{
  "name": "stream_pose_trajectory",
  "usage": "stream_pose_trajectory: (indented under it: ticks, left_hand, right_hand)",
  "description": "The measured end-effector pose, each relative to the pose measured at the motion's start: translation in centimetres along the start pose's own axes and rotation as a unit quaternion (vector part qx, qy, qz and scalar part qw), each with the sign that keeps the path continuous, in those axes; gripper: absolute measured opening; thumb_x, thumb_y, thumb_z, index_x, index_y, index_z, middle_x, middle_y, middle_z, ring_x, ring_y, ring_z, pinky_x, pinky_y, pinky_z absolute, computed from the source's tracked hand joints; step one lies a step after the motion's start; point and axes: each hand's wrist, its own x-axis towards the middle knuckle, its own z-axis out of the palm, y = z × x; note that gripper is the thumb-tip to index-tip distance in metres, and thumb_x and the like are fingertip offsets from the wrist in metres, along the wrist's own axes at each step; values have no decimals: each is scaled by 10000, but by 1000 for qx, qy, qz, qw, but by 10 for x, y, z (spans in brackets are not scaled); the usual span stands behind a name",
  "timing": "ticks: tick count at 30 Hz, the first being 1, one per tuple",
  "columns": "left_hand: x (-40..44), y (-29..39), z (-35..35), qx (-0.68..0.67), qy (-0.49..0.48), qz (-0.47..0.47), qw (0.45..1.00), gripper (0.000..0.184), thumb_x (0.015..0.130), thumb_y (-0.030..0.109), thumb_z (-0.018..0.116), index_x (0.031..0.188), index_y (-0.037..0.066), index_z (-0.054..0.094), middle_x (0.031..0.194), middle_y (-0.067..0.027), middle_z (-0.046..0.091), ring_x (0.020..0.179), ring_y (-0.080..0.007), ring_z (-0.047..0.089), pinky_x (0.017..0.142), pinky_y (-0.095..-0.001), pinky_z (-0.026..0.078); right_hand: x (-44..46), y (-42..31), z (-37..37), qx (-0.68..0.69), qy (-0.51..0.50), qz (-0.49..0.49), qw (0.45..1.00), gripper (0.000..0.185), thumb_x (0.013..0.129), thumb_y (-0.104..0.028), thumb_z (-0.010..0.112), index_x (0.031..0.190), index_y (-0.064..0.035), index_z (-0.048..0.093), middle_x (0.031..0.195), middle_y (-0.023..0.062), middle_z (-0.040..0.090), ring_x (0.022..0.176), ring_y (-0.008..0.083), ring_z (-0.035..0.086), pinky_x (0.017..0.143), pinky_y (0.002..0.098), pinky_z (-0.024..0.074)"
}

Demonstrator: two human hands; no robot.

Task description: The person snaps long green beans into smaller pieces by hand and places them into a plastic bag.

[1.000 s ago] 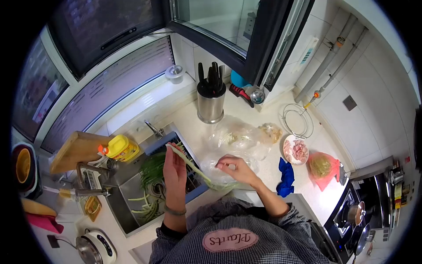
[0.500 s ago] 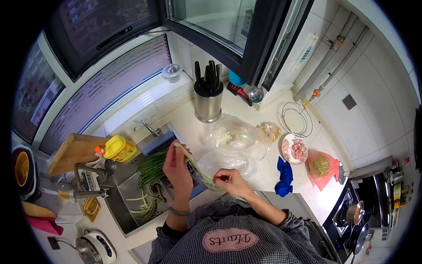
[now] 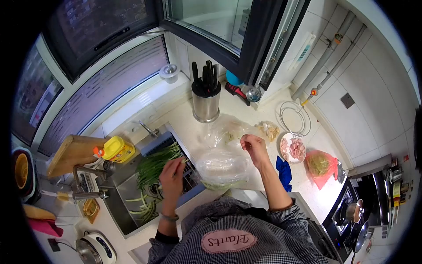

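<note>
My left hand [image 3: 171, 178] is closed over the sink's right side, with the pale green end of a long bean [image 3: 183, 161] showing at its fingertips; the rest of that bean is hidden. My right hand [image 3: 255, 148] is raised over the counter beside a clear plastic bag [image 3: 228, 130], fingers pinched; whatever they hold is too small to make out. Pale green long beans [image 3: 220, 186] lie under the edge of another clear bag [image 3: 222, 166] between my hands. Broken bean pieces [image 3: 147, 210] lie in the sink [image 3: 118, 220], below a bunch of thin green stalks [image 3: 151, 169].
A knife block [image 3: 206, 103] stands behind the bags. To the right are a plate of cut meat [image 3: 293, 148], a blue cloth [image 3: 284, 174], a pink bag [image 3: 321, 167] and the stove [image 3: 340, 224]. A yellow bottle [image 3: 118, 149] stands behind the sink; an open window [image 3: 211, 26] overhangs.
My right hand has moved up and right, away from the long bean that stretched between both hands. My left hand has dropped lower, and only a short bean end shows in it.
</note>
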Motion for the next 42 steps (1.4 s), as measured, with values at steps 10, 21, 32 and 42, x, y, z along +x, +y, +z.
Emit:
stream_pose_trajectory:
  ticks: [10, 21, 32, 42]
  left_hand:
    - [-84, -184, -105, 261, -191, -114, 939, 170, 859, 101, 649, 983, -2, 705, 908, -193, 667, 820, -338, 641, 715, -414, 510]
    - [-154, -266, -111, 419, -231, -240, 845, 306, 795, 103, 676, 1096, 49, 684, 1076, -193, 648, 965, -347, 627, 811, -428, 518]
    - [-47, -94, 57, 24, -158, 122, 980, 235, 857, 41, 589, 1080, 56, 660, 1032, -133, 653, 922, -311, 635, 814, -371, 529]
    - [-92, -133, 113, 334, -331, 219, 855, 98, 700, 123, 634, 756, 94, 709, 870, -115, 648, 896, -257, 633, 746, -376, 489]
  right_hand:
    - [87, 96, -75, -570, 14, -115, 813, 218, 797, -60, 592, 989, -4, 678, 881, 191, 685, 897, 384, 640, 878, 453, 478]
    - [78, 67, -64, -541, 65, -141, 826, 328, 771, -81, 701, 1094, -105, 645, 848, 118, 698, 819, 294, 675, 728, 381, 531]
    - [34, 75, -26, -361, -57, -49, 930, 125, 892, 10, 553, 966, -4, 653, 805, 54, 648, 708, 103, 616, 619, 258, 529]
    - [-24, 183, -23, -727, -229, -35, 646, 199, 818, -231, 648, 941, -81, 691, 886, 166, 678, 885, 348, 651, 788, 424, 526]
